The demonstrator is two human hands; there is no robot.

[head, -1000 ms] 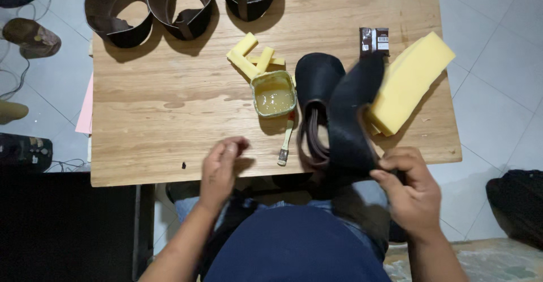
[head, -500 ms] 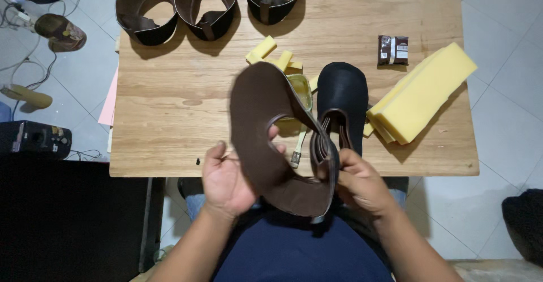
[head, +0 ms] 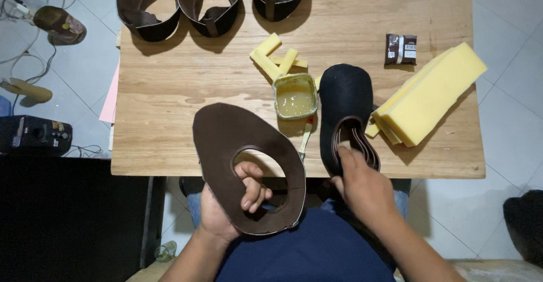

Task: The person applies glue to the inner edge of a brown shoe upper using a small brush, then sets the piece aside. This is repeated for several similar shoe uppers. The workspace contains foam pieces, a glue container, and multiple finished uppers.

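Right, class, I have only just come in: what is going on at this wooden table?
A person sits at a wooden table. The left hand holds a flat brown leather piece with an oval opening, fingers poking through it. The right hand rests on a stack of dark shoe uppers at the table's near edge. Between them sit a yellow tub of glue with a brush, and yellow foam sheets lie to the right.

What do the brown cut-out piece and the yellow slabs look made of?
Brown cut-out piece: likely leather or a leather-like sheet; matte, thin, holds a gentle curve in the left hand. Yellow slabs: foam by the look; thick, soft-edged, dull and porous.
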